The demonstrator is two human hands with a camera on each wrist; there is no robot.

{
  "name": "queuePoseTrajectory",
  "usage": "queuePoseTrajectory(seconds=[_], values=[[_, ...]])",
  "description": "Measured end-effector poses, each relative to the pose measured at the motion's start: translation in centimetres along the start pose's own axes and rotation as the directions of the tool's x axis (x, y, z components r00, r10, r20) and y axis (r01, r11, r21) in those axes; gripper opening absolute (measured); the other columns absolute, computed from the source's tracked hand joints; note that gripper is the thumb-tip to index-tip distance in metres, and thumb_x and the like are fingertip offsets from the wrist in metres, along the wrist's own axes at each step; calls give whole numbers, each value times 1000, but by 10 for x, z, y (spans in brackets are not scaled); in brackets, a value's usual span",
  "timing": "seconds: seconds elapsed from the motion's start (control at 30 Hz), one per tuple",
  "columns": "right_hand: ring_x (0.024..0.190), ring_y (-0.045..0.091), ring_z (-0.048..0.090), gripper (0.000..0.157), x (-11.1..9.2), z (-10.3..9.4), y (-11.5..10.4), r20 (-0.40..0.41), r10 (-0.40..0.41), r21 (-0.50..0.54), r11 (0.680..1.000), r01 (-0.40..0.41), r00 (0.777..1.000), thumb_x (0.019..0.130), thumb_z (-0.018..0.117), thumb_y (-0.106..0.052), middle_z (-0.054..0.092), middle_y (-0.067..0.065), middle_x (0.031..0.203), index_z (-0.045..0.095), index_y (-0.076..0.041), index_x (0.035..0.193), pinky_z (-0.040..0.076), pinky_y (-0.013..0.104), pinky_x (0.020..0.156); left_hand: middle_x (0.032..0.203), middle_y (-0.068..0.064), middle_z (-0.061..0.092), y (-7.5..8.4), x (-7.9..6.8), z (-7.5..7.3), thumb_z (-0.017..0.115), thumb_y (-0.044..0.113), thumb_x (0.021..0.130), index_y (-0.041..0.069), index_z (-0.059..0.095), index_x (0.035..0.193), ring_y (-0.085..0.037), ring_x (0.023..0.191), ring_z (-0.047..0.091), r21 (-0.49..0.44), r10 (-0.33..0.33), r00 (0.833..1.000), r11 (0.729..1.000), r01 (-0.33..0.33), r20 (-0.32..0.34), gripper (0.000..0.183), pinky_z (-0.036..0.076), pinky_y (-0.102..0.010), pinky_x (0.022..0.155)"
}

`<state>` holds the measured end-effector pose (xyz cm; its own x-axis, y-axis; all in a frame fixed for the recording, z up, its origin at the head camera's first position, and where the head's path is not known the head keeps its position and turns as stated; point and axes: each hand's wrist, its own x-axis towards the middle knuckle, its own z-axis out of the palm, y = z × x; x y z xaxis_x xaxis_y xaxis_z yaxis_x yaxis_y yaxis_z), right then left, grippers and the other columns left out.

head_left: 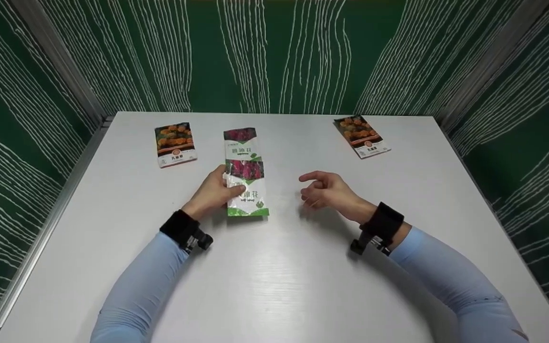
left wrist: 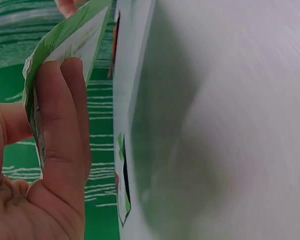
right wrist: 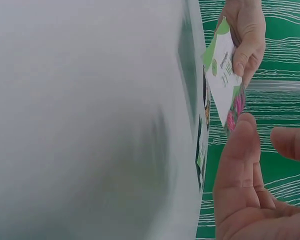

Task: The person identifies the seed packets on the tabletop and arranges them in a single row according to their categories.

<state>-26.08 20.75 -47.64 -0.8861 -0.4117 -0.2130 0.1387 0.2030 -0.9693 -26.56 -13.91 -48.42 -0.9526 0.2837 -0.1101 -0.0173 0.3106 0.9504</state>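
Observation:
My left hand (head_left: 210,193) pinches a white-and-green seed packet (head_left: 254,204) with magenta flowers, its thumb over the front. In the left wrist view the packet (left wrist: 77,45) is raised off the table and slightly bent, with straight fingers behind it. A second packet of the same kind (head_left: 240,144) lies on the table just beyond, its lower part overlapped in the head view. Right of the held packet, my right hand (head_left: 329,193) hovers with loosely bent fingers and nothing in them. The right wrist view shows a gap between its thumb and fingers (right wrist: 235,170).
On the white table (head_left: 274,281), a seed packet with orange flowers (head_left: 176,143) lies at the back left. Another orange-flower packet (head_left: 362,136) lies tilted at the back right. Green walls with white streaks (head_left: 274,57) stand behind and along both sides.

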Motion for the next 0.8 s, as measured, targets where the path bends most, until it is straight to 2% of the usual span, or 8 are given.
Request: queuePoseTrajectory(seconds=[0.13,0.2,0.4,0.5,0.57,0.67,0.73,0.8], values=[[92,25,78,58,-2,-3,6,3,14,-6,1000,-14,1000,102,73,-11,73,4,95,52,6,153,66,37,84,131,-24,74,-5,-3,-9,74,17,102,0,39,160,-23,103,76,89,-36,999,995,38,-30,70,60,-40,100],[93,25,78,58,-3,-4,8,3,15,-10,1000,-15,1000,102,73,-12,73,4,95,52,5,153,66,36,83,132,-24,73,-8,-3,-13,75,19,102,0,40,159,-26,106,76,114,-50,998,992,54,-44,70,58,-43,105],[96,26,78,58,-5,-6,8,9,15,-24,1000,-15,1000,102,73,-15,74,5,99,53,4,153,65,33,82,126,-24,75,-18,-6,-27,74,19,102,-2,41,157,-18,94,77,108,-91,994,989,97,-64,67,61,-34,93],[97,25,78,59,-5,-7,9,25,18,-20,1000,-18,1000,103,73,-15,75,5,100,51,5,154,65,33,82,132,-24,73,-22,-11,-33,73,20,102,-2,39,159,-25,103,77,116,-117,992,986,123,-55,70,59,-36,98],[98,25,78,60,-6,-6,9,32,20,-14,1000,-20,999,102,74,-15,75,4,99,51,5,154,65,32,82,144,-26,66,-23,-14,-38,72,22,103,-3,34,163,-32,124,70,129,-133,990,982,138,-46,75,53,-43,112],[100,25,78,61,-6,-6,9,33,22,-11,1000,-22,999,102,74,-15,74,4,99,50,5,155,64,32,82,162,-31,47,-23,-19,-46,72,25,103,-6,24,167,-42,151,48,186,-159,986,969,165,-45,86,37,-53,128],[98,24,78,60,-8,-6,8,26,25,-11,1000,-24,999,102,75,-14,74,4,98,51,4,155,64,31,81,169,-31,37,-22,-21,-53,72,27,102,-7,20,168,-43,159,35,233,-172,984,956,179,-51,91,28,-56,133],[94,21,77,60,-8,-6,8,24,24,-15,1000,-24,999,103,74,-14,74,4,98,51,4,155,64,31,80,167,-32,38,-21,-22,-58,73,28,101,-7,22,167,-45,159,35,274,-183,981,942,193,-61,90,27,-57,132]])
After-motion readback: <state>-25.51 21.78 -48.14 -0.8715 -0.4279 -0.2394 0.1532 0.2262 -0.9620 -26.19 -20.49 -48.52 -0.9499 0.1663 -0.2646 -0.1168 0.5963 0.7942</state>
